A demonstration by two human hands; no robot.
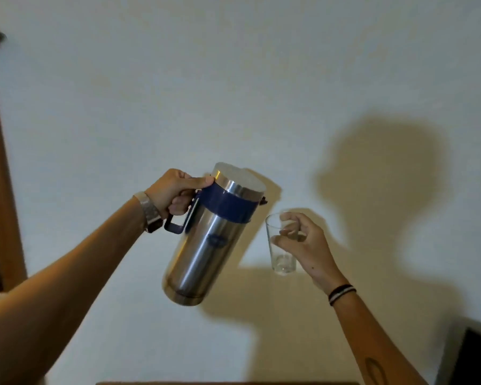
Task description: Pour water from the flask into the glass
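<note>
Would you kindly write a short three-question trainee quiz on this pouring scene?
1. True or false: the flask is tilted toward the glass.
2. Which hand holds the flask by its blue handle: A left, B right?
3. Fill in: no stream of ____ is visible between flask and glass.

Key: 1 true. 2 A, the left hand; the right hand holds the glass. 3 water.

Both forearms bare, no sleeves seen. Left wrist carried wide silver metal-link watch band [148, 209] with dark clasp. Right wrist wore stacked black-and-white cord bracelets [342, 294]. Right forearm bore dark oval outline tattoo [376, 371].
</note>
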